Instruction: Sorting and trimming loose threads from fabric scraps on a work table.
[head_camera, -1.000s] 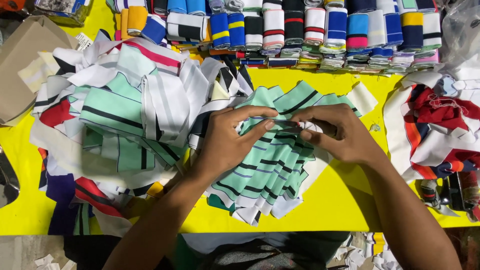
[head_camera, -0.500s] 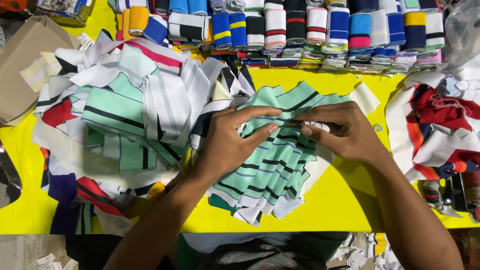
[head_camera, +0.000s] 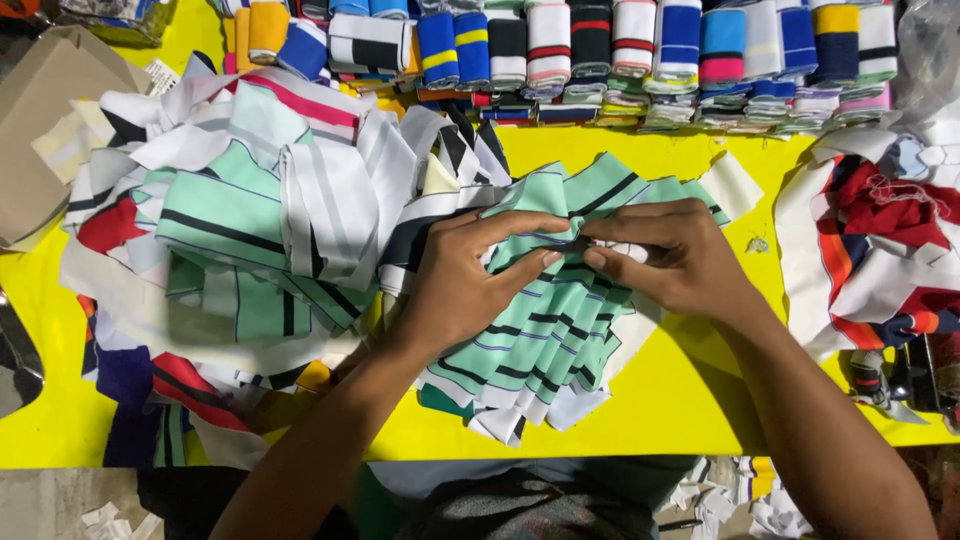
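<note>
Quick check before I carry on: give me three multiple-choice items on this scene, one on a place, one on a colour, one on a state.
1. Where is the row of folded striped bands?
A. along the table's far edge
B. under the hands
C. on the floor

2. What colour is the table?
A. white
B. yellow
C. grey

3. What are the left hand and right hand doing?
A. resting apart
B. lifting a box
C. pinching the mint-green striped fabric stack together

Answers: 1 A, the bands line the top of the view; 2 B, bare yellow shows around the cloth; 3 C, both hands' fingertips meet on the stack.
</note>
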